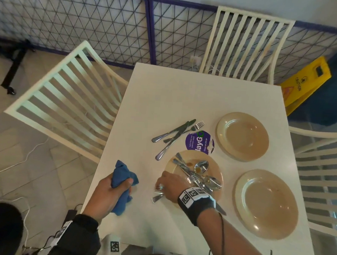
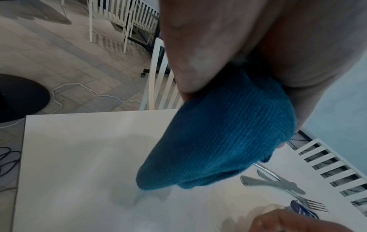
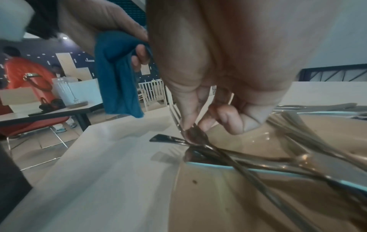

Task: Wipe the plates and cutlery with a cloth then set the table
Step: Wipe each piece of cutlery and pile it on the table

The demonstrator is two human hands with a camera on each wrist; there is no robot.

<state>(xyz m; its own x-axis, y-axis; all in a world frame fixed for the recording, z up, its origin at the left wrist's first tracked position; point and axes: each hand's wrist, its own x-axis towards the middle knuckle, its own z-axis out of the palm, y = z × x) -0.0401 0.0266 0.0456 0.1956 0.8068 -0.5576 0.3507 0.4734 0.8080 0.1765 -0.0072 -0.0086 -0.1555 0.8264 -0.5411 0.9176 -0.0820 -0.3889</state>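
Likely canteen, tables (image 1: 185, 93), caution sign (image 1: 302, 84)

We note a yellow caution sign (image 1: 306, 84) far right, white slatted chairs (image 1: 66, 99), and a white cable (image 1: 11, 169) on the floor.

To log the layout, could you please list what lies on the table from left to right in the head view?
Blue cloth in the left hand → right hand → cutlery-laden plate → empty near-right plate.
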